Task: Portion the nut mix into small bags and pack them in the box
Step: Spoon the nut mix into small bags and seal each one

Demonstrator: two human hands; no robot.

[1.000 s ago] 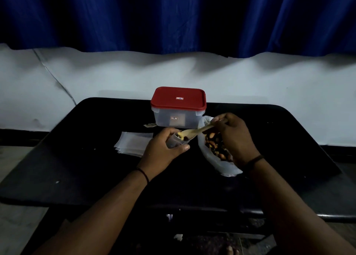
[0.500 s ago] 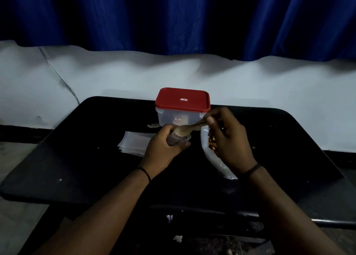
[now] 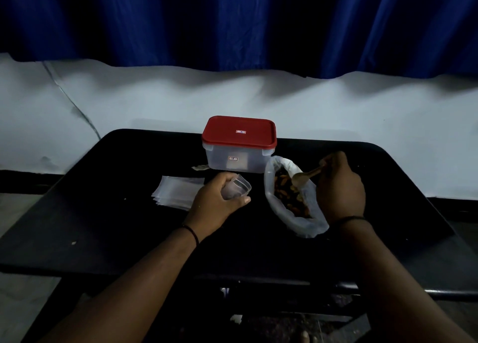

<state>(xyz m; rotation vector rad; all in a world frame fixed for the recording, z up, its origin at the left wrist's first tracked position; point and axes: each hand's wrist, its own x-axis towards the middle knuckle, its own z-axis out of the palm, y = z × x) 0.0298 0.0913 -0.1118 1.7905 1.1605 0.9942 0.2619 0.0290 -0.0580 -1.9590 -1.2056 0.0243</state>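
On the black table [image 3: 108, 228], my left hand [image 3: 217, 203] grips a small clear plastic cup [image 3: 236, 189], tilted with its mouth toward the right. My right hand [image 3: 340, 187] holds a wooden spoon [image 3: 305, 177] by the handle, its bowl lying over the nut mix in the open clear bag [image 3: 292, 200]. The clear box with a red lid [image 3: 239, 144] stands shut just behind the cup and bag. A stack of small flat clear bags [image 3: 176, 191] lies to the left of my left hand.
A small scrap of paper [image 3: 200, 167] lies at the box's left front corner. Behind the table runs a white wall with a blue curtain [image 3: 232, 24] above. The table's front edge has a metal bar [image 3: 439, 294] at the right.
The right hand drew the spoon away from the cup, rightward, and lowered it over the nut bag. The left hand still grips the cup, now held slightly apart from the spoon.
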